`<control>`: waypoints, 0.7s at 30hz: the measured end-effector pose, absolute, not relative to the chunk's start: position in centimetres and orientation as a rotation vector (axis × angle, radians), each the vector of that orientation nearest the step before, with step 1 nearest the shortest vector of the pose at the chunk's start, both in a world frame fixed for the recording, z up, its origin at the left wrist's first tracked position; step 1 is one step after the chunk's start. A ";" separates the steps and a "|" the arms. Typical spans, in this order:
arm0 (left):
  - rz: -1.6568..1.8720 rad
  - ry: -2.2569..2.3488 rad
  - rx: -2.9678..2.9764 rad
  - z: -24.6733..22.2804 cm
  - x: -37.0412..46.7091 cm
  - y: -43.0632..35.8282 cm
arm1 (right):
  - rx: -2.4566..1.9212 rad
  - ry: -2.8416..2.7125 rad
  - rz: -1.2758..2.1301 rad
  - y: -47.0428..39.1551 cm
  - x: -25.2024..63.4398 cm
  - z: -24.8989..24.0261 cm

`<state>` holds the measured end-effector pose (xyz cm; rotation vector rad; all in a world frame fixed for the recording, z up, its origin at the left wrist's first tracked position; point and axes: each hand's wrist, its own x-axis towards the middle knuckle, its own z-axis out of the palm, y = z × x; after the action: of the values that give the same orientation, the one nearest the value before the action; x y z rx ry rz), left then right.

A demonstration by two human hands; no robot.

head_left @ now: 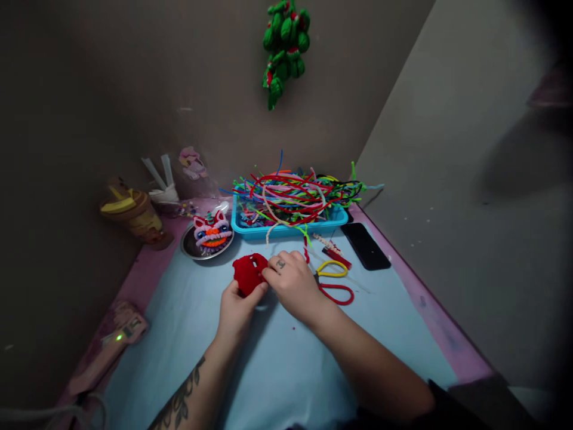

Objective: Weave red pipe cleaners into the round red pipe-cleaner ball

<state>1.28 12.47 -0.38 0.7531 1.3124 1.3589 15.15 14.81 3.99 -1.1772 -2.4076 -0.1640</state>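
Observation:
A fuzzy red piece, rounded with small points at its top and a slot showing white bits, is held above the blue-covered table. My left hand grips it from below and the left, thumb along its lower edge. At its right side my right hand has its fingers closed on the edge; the fingertips are partly hidden, so what they pinch is unclear. Just right of that hand lie scissors with one yellow and one red handle, their blades mostly hidden behind the hand.
Behind the hands, a blue tray overflows with colourful pipe cleaners. To its left, a metal bowl holds a lion-like pipe-cleaner head. A black phone lies right; a pink hot glue gun with a green light sits left.

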 end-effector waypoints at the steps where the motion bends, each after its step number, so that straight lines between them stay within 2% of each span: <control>1: 1.341 1.305 0.755 -0.5 1.3 12.5 | -1.168 -2.440 -0.172 15.0 15.2 4.1; 5: 1.336 1.191 0.731 -0.7 1.2 12.6 | -1.142 -2.506 -0.152 15.8 15.4 4.3; 10: 1.367 1.026 0.580 -0.4 1.3 12.6 | -1.195 -2.401 0.056 16.0 15.6 3.9; 21: 1.427 1.095 0.667 -0.9 1.3 12.7 | -1.172 -2.669 0.090 17.4 15.1 6.3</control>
<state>1.34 12.73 -0.93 0.6668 1.0948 1.4268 15.12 17.43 6.29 -1.1718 -2.6690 0.0896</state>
